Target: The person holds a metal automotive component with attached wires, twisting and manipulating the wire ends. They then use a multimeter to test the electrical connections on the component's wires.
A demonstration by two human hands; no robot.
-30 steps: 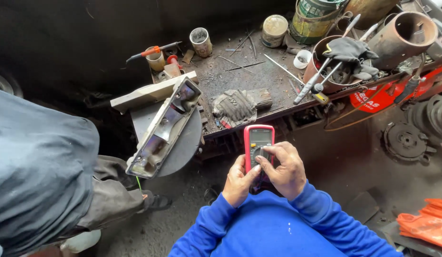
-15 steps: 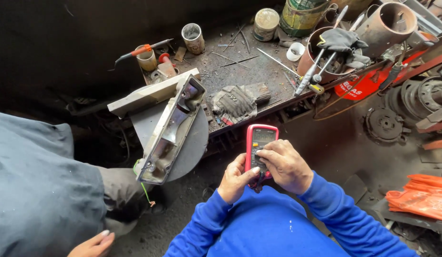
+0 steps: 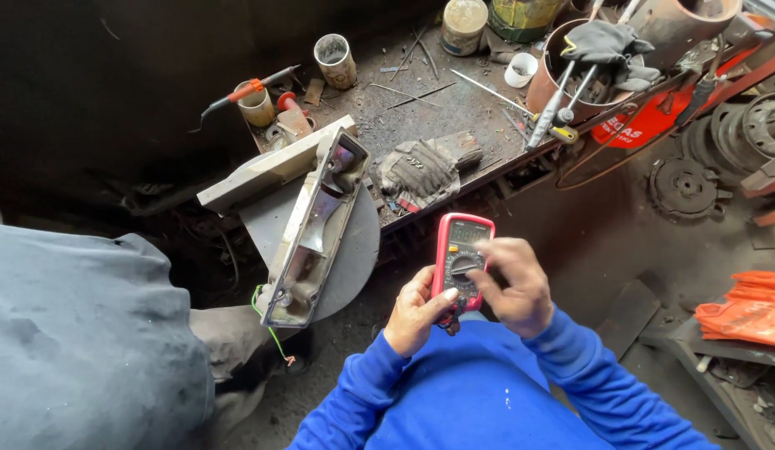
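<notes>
The left hand (image 3: 416, 310) grips a red multimeter (image 3: 460, 260) from below; the right hand (image 3: 512, 283) clasps its right side, thumb on the dial. Just left lies a long metal housing (image 3: 312, 229) on a round plate (image 3: 354, 250). Farther off, a dirty glove (image 3: 425, 167) rests on the cluttered workbench (image 3: 437, 108); another person's grey clothing (image 3: 79, 333) fills the near left

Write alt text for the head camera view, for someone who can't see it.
Both hands hold a red multimeter: left hand grips its lower edge, right hand touches its dial. Beyond lies a cluttered workbench with a long metal housing.
</notes>
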